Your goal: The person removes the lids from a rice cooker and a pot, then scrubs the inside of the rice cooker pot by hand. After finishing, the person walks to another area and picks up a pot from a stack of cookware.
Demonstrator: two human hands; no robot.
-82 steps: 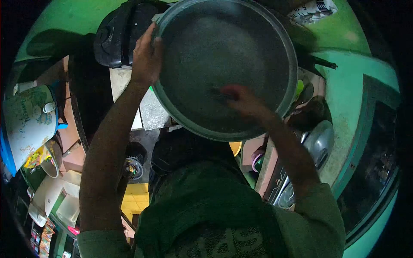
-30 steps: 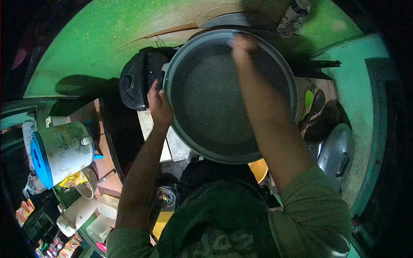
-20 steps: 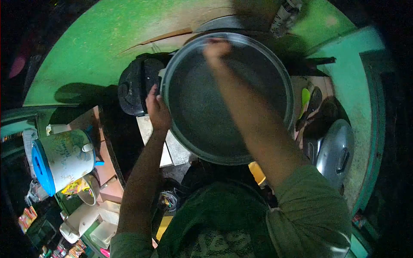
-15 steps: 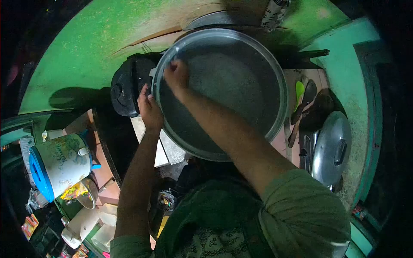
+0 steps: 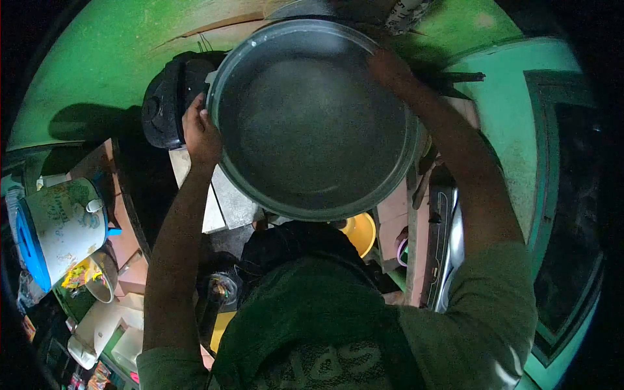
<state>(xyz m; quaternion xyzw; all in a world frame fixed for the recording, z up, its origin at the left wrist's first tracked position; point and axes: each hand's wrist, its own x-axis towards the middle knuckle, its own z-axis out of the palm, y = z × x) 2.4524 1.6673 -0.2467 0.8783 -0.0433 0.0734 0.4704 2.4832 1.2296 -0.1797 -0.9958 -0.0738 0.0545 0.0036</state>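
A large round grey metal basin (image 5: 318, 130) fills the upper middle of the head view, its hollow inside facing me. My left hand (image 5: 201, 133) is closed on the left side of its rim, near a small handle tab. At the upper right of the basin, my right hand (image 5: 392, 71) is against the inner wall just below the rim. Its fingers are curled and dark, and whatever they hold is hidden. The inside of the basin looks dull, with a few pale specks along the upper left rim.
A black rice cooker-like appliance (image 5: 172, 101) stands left of the basin. Further left is a white patterned container with a blue lid (image 5: 62, 227). A yellow bowl (image 5: 359, 234) lies below the basin. A stove (image 5: 439, 247) is at the right, against a green wall.
My right hand has swept from the basin's upper left inside across to its upper right. The basin and my left hand appear shifted up and left in the view.
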